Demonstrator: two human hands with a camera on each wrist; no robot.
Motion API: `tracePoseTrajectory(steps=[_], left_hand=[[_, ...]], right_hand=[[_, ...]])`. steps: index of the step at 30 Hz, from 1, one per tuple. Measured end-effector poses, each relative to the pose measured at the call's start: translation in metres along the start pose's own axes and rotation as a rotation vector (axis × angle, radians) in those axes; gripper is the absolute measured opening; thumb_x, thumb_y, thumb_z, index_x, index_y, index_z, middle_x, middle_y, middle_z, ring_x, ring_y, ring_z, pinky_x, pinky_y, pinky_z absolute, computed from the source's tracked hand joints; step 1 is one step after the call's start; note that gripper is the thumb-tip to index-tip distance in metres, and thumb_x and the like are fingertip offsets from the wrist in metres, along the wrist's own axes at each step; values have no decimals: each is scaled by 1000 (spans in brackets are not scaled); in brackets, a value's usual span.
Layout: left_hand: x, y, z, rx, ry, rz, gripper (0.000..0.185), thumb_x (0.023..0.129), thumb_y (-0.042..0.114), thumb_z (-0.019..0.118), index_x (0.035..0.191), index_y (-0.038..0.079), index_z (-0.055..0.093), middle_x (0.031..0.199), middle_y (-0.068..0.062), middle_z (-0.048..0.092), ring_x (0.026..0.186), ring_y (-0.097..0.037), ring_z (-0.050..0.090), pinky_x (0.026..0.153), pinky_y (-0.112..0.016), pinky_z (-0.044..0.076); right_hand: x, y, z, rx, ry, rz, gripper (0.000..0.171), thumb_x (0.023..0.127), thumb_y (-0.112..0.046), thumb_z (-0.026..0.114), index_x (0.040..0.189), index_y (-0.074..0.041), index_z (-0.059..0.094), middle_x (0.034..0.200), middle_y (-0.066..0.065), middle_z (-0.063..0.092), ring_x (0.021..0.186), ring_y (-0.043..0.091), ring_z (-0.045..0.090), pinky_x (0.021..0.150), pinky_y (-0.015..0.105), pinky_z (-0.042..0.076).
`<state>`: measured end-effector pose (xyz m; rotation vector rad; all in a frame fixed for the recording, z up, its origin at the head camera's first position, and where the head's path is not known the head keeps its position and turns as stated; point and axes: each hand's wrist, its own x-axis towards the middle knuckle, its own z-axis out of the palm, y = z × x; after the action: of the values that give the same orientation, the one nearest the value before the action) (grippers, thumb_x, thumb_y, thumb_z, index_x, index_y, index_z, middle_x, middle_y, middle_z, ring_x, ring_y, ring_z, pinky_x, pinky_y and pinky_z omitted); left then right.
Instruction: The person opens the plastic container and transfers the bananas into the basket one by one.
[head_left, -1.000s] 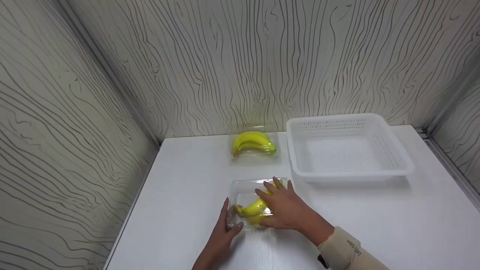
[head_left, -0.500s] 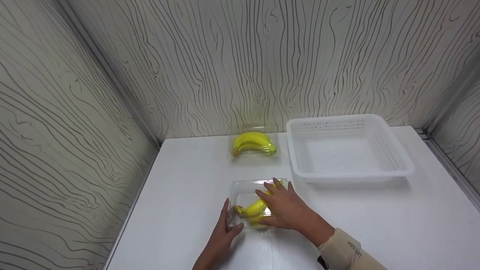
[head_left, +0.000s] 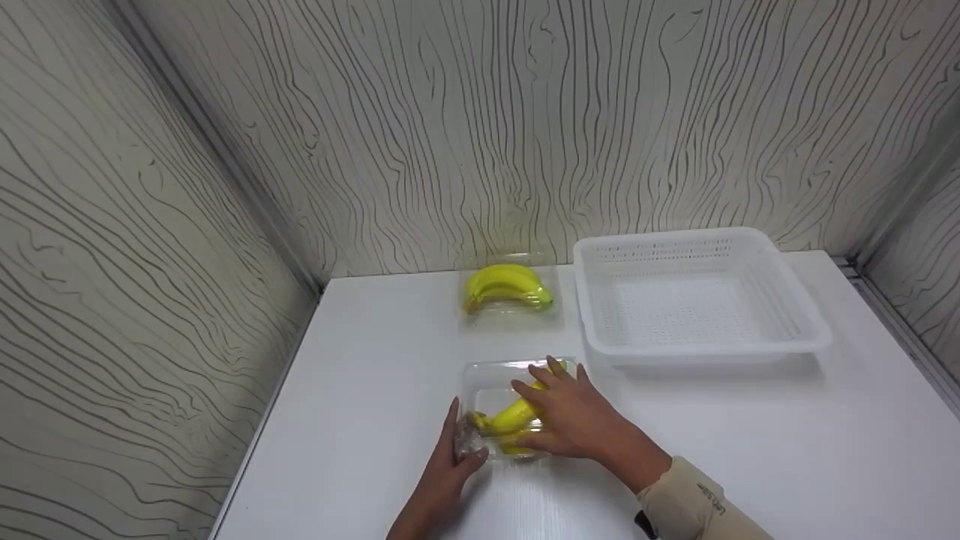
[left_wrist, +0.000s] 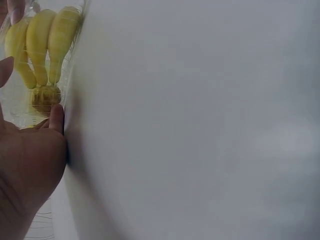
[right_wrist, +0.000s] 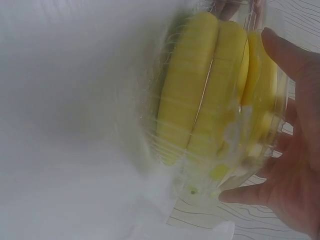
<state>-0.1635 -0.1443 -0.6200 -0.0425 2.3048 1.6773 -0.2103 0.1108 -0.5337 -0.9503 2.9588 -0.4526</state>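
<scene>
A clear plastic box of bananas (head_left: 501, 409) is set on the white table (head_left: 750, 450), at 7 o'clock from the white basket (head_left: 697, 296). It is gripped by the left hand (head_left: 448, 469) at its near-left corner; the right hand (head_left: 574, 416) is laid over its top, fingers curled about it. A second banana pack (head_left: 508, 289) is seen at 12 o'clock.
</scene>
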Motion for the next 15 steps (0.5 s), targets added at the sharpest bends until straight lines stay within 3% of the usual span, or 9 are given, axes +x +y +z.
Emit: tracePoseTrajectory(steps=[15], left_hand=[[0, 1, 0, -9, -4, 14, 101, 99, 42, 70, 174, 29, 3, 181, -21, 2, 165, -54, 4, 128, -79, 13]], right_hand=[[1, 2, 1, 25, -7, 8, 83, 85, -67, 77, 150, -17, 62, 157, 21, 58, 148, 56, 48, 110, 85, 40]])
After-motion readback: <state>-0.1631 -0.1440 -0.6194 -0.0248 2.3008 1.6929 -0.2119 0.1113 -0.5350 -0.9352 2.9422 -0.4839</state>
